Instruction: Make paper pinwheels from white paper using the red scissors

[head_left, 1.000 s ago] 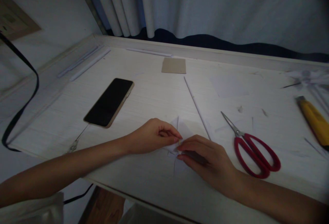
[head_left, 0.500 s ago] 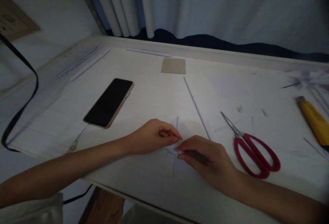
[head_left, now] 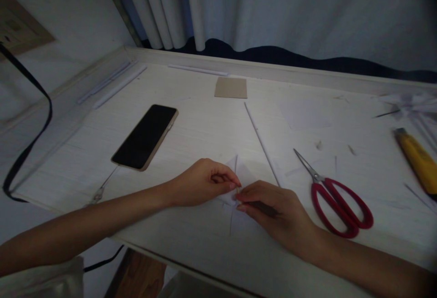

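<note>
My left hand (head_left: 213, 182) and my right hand (head_left: 276, 211) meet at the front middle of the white table. Thumb and fingers of the left are pinched at the upper end of a small, thin, pale yellowish piece (head_left: 238, 190). The right pinches close to its lower end, fingertips almost touching the left ones. Beneath the fingertips lies a white paper shape with pointed blades (head_left: 244, 172), partly covered by both hands. A thin white paper stick (head_left: 261, 143) lies just beyond my right hand. Red-handled scissors (head_left: 321, 179) rest to the right of it.
A black-screened phone (head_left: 146, 136) with a strap lies at left. Rolled paper sticks (head_left: 119, 86) are at the back left, and a beige card square (head_left: 231, 88) at the back. A yellow cutter (head_left: 416, 159) and crumpled white paper (head_left: 409, 104) sit far right. Dark curtain hem hangs behind.
Both hands stay almost where they were, still pinched together over the paper shape. The view has shifted very slightly; the things on the table have not moved.
</note>
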`<control>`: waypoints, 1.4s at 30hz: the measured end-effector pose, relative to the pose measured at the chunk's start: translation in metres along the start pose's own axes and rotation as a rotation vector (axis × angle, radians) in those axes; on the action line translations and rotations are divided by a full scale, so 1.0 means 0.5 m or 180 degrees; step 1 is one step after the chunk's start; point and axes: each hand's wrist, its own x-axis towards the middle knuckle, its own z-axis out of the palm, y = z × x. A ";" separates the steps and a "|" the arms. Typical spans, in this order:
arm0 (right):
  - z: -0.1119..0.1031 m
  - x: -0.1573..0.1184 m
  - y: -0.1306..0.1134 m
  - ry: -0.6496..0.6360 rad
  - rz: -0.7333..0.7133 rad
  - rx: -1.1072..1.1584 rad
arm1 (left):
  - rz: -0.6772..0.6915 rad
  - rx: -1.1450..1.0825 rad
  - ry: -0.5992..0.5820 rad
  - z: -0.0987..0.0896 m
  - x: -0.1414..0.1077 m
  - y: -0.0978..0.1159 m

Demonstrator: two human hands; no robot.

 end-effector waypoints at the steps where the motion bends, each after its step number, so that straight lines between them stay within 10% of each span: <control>1: 0.000 0.000 0.000 -0.0003 -0.0005 -0.0006 | -0.0004 0.0037 0.0001 0.000 0.000 0.001; 42: -0.004 0.006 0.001 0.0206 0.0048 -0.0251 | -0.0119 -0.0320 -0.0019 0.000 -0.001 -0.003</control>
